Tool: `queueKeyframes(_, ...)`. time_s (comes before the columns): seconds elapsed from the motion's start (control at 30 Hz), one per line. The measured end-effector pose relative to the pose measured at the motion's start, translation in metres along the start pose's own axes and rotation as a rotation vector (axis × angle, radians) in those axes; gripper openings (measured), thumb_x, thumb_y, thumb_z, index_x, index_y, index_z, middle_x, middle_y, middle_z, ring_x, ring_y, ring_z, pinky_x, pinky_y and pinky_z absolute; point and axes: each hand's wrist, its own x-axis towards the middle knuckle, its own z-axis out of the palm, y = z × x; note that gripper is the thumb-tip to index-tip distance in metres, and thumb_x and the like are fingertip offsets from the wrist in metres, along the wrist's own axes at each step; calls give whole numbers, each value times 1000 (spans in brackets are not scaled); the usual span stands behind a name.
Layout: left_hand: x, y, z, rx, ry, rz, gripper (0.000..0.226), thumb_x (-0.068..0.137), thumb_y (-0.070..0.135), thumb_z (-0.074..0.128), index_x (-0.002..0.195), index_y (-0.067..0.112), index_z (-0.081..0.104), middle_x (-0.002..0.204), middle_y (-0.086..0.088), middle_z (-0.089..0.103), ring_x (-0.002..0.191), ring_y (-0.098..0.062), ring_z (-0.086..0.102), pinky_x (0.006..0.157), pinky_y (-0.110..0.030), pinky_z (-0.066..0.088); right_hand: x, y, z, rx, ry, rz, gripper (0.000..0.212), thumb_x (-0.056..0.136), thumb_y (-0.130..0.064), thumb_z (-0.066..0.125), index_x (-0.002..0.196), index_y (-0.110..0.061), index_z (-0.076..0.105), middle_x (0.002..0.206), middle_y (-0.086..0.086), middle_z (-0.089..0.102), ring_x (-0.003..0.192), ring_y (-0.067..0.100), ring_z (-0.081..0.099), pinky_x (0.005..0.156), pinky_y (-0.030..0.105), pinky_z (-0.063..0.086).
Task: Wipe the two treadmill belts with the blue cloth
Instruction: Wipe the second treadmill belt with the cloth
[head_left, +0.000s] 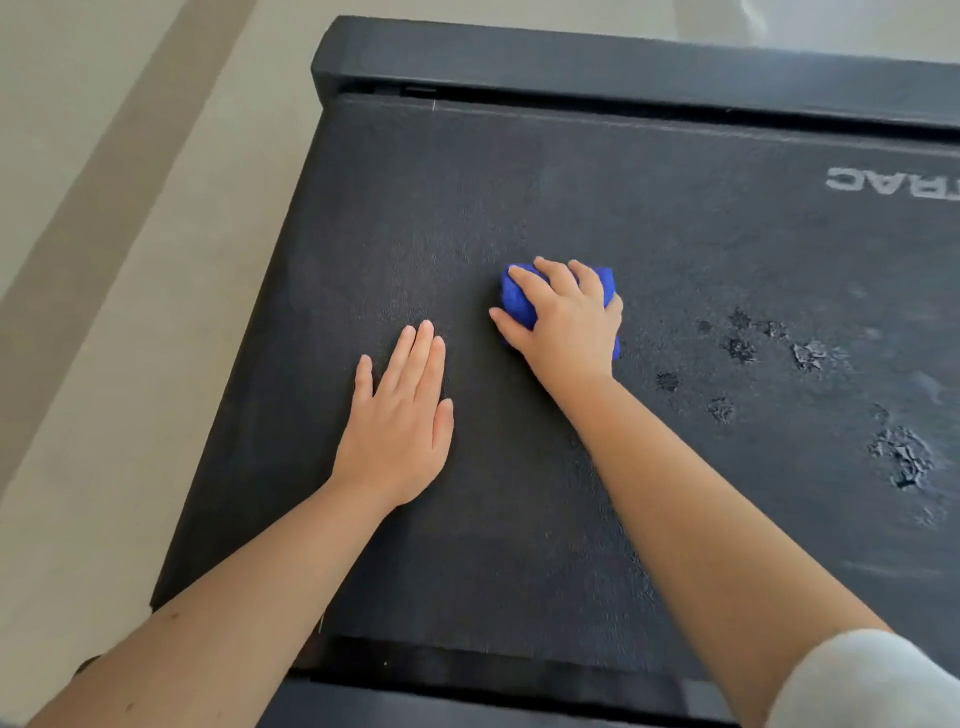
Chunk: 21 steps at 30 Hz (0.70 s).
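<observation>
My right grip (563, 322) is clamped on the cloth (517, 299) pressed to the belt (519, 182), my left grip (400, 421) flat and empty just left of the cloth, so I judge this belt part-wiped, with the scuffs (810, 356) right of the cloth and the unseen second belt left.

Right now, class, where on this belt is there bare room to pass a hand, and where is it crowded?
Bare: the black textured treadmill belt between the crumpled blue cloth and the dark end cover, and the strip left of the flat left hand. Crowded: the middle, where the right hand grips the cloth, and the flaked patches to its right.
</observation>
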Motion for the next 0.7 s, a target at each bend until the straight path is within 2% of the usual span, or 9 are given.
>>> queueKeyframes(0.07, 0, 1, -1, 3, -6, -2, 65, 91, 36, 8, 146, 6, 23, 155, -10, 18, 142, -24, 17, 108, -52, 25, 24, 2, 7, -26, -161, 58, 51, 88, -54, 53, 133, -30, 51, 141, -3, 45, 134, 26, 32, 101, 54, 28)
queueKeyframes(0.1, 1, 1, -2, -3, 0, -1, 64, 91, 36, 9, 145, 6, 24, 154, -10, 19, 142, -24, 18, 107, -52, 26, 26, 3, 7, -25, -174, 51, 51, 89, -53, 52, 134, -30, 49, 141, -3, 44, 133, 25, 32, 101, 53, 29)
queueKeyframes(0.17, 2, 0, -2, -7, 8, 0, 63, 91, 35, 12, 144, 5, 27, 153, -10, 22, 141, -24, 21, 106, -53, 28, 8, 1, 1, -1, -43, -6, 48, 84, -51, 57, 123, -24, 59, 127, 2, 56, 121, 29, 46, 90, 56, 38)
queueKeyframes(0.23, 2, 0, -1, -21, 27, 8, 60, 91, 32, 20, 141, 3, 33, 151, -12, 28, 138, -26, 28, 102, -55, 32, -37, -2, -5, 14, 65, -49, 45, 79, -51, 54, 110, -21, 66, 114, 3, 63, 108, 30, 56, 79, 50, 44)
queueKeyframes(0.3, 2, 1, -1, -46, 44, 27, 58, 90, 30, 25, 139, 0, 37, 149, -14, 32, 136, -28, 32, 99, -58, 34, -98, -10, -14, -1, 62, -96, 45, 77, -51, 53, 109, -22, 65, 114, 3, 63, 110, 28, 54, 79, 46, 44)
queueKeyframes(0.4, 2, 0, -2, -66, 41, 32, 59, 91, 31, 21, 141, 1, 33, 151, -14, 27, 139, -27, 26, 102, -57, 30, -154, -18, -25, -3, 45, -167, 43, 78, -51, 54, 113, -26, 59, 118, 3, 64, 112, 27, 52, 82, 50, 46)
queueKeyframes(0.47, 2, 0, -2, -72, 36, 26, 60, 92, 32, 19, 143, 2, 30, 152, -13, 24, 140, -26, 23, 104, -57, 28, -148, -14, -22, -15, 60, -183, 43, 77, -52, 54, 113, -29, 55, 117, 1, 65, 111, 26, 52, 83, 52, 46)
queueKeyframes(0.57, 1, -1, 0, -64, 30, 22, 60, 92, 33, 19, 142, 2, 31, 152, -12, 25, 140, -26, 23, 104, -56, 29, -105, -7, -15, -4, 103, -188, 44, 77, -53, 52, 110, -27, 65, 115, 1, 66, 107, 28, 58, 82, 51, 47)
queueKeyframes(0.7, 2, -1, 3, -24, 32, 9, 61, 92, 34, 17, 144, 4, 29, 153, -10, 24, 141, -24, 22, 106, -54, 27, -20, 4, 3, -7, 93, -94, 46, 76, -52, 50, 103, -22, 71, 110, 3, 68, 99, 31, 62, 76, 54, 45)
